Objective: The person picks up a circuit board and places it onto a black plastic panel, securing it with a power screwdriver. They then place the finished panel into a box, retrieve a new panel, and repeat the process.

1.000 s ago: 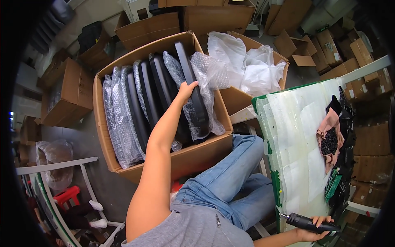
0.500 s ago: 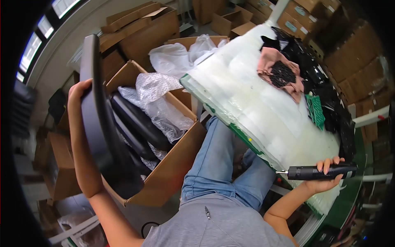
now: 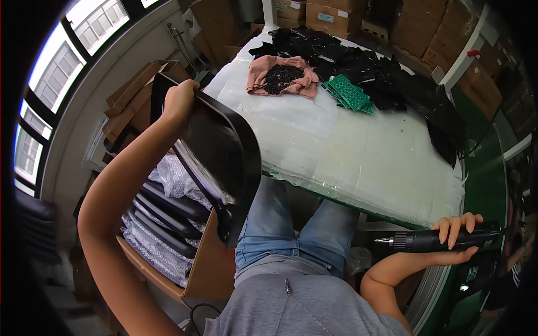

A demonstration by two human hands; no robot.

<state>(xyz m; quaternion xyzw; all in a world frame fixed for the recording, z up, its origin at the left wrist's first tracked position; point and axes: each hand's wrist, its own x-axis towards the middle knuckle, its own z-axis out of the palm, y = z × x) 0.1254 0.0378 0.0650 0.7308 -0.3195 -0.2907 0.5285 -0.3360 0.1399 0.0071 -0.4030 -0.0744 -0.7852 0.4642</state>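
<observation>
My left hand (image 3: pixel 182 101) grips the upper edge of a large black plastic shell (image 3: pixel 246 148) with a raised rim. The shell hangs tilted over the near left corner of the foam-covered table (image 3: pixel 358 157), above my lap. In my right hand (image 3: pixel 459 232) is a black electric screwdriver (image 3: pixel 420 242), its bit pointing left, just off the table's near right edge. On the table lies a pink cloth (image 3: pixel 256 81) holding a heap of small black pieces (image 3: pixel 283 78). Beside it are green perforated pieces (image 3: pixel 348 93).
Black plastic sheeting (image 3: pixel 364 64) runs along the table's far and right side. At my left, a cardboard box (image 3: pixel 210 271) holds several curved black parts (image 3: pixel 168 207) in bubble wrap (image 3: pixel 176 176). Stacked cartons (image 3: pixel 330 17) stand behind the table; windows (image 3: pixel 98 25) are at the left.
My left hand has brought the black shell from above the box rightward to the table's corner and turned it. The view has swung, and the electric screwdriver stays in my right hand.
</observation>
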